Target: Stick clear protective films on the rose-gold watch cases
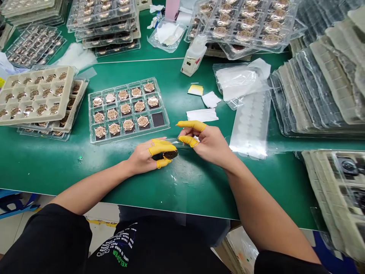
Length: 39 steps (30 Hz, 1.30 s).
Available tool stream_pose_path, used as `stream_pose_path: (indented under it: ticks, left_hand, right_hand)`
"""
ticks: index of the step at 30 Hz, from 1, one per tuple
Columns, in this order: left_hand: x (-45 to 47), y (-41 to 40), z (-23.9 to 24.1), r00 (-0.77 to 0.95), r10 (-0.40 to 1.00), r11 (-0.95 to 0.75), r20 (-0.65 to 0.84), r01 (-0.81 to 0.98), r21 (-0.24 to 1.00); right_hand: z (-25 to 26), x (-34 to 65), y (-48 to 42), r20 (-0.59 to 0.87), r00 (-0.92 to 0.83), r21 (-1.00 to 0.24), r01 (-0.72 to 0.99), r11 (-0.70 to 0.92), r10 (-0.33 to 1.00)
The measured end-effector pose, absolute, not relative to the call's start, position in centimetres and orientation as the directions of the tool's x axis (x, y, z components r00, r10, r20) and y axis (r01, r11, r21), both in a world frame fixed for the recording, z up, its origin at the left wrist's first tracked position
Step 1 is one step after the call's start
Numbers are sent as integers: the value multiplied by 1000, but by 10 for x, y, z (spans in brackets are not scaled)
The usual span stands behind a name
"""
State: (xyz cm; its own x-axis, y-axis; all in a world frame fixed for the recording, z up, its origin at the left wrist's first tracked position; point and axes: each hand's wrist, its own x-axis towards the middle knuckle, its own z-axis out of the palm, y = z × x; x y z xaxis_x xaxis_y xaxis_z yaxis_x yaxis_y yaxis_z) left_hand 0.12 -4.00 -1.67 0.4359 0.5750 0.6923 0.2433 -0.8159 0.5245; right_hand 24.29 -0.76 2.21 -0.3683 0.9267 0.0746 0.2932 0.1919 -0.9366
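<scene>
My left hand (145, 158) pinches a round rose-gold metal part (170, 155) with a dark face, between fingers in yellow finger cots (162, 149). My right hand (209, 144) is just to its right, also wearing yellow finger cots (191, 127). Its thumb and finger hold a thin strip of clear film (182, 144), which is faint against the mat. Beyond my hands lies a clear plastic tray (157, 119) with several rose-gold round parts in its dark compartments. One compartment shows no part.
A green work mat (188, 190) lies under everything. A stacked beige tray (37, 95) holds similar parts at left, and more filled trays (234, 23) stand at the back. White paper pieces (202, 115), a white bottle (194, 55) and wrapped tray stacks (322, 91) lie to the right.
</scene>
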Motion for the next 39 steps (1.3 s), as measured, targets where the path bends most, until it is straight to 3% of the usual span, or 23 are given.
stream_pose_path:
  ticks: [7,15,21,24,27,31,35,39]
  left_hand:
    - [2,-40,-13,385,661,-748,644,258,612]
    - [1,-42,-16,475,636,-762,608,263,592]
    - [-1,-44,-16,497,655,-740,570,266,618]
    - [-1,-43,-14,465,770,-600,437,295,744]
    - [0,-38,-12,336,924,-278,181,265,923]
    - [2,-32,-13,232,973,-8,-23,133,991]
    - [4,-32,-13,222,973,56,-67,54,997]
    - [6,-34,-11,219,970,99,-103,30,995]
  right_hand:
    - [26,245,-8,242,-489,-781,415,467,838]
    - [27,245,-10,248,-555,-740,419,525,794]
    - [19,237,-10,454,-455,-673,389,629,767]
    - [21,235,-8,479,-244,-727,429,537,843]
    - [26,233,-12,393,-1,-865,340,370,920]
    - [19,220,-27,200,-91,-931,293,218,975]
    - [3,206,-37,-36,-204,-977,213,8,978]
    - [-4,202,-35,-71,-216,-981,191,-29,974]
